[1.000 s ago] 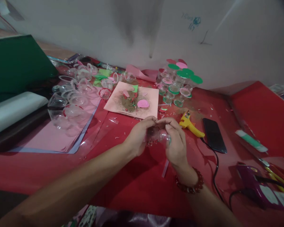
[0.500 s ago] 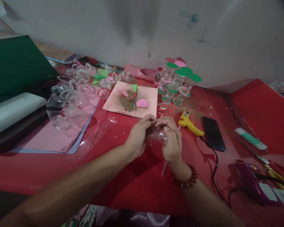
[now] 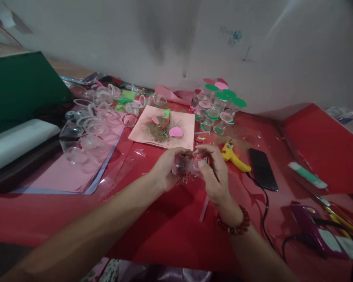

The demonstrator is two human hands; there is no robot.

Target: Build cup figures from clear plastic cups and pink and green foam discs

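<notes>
Between my two hands, above the red tabletop, are clear plastic cups (image 3: 183, 165) that lie sideways, joined end to end. My left hand (image 3: 166, 168) is wrapped round the left part of them. On the other side my right hand (image 3: 214, 172) grips the right end with thumb and fingers; a beaded bracelet is on that wrist. Just beyond the hands a pink card sheet (image 3: 135, 135) carries a heap of brown powder (image 3: 157, 132), paper scraps and a pink paper disc (image 3: 176, 132). A yellow glue gun (image 3: 234, 156) lies right of my right hand.
Stacked cups with green and pink discs (image 3: 213, 113) stand at the back. Loose clear cups (image 3: 91, 145) crowd the left over pink paper (image 3: 59, 172). A black phone (image 3: 262, 168), a glue tube (image 3: 307, 175), a purple device (image 3: 317, 231) and cords lie at right.
My fingers have opened out from their pinch over the cups, so more of the clear plastic shows. The view has shifted slightly; the other things lie as before.
</notes>
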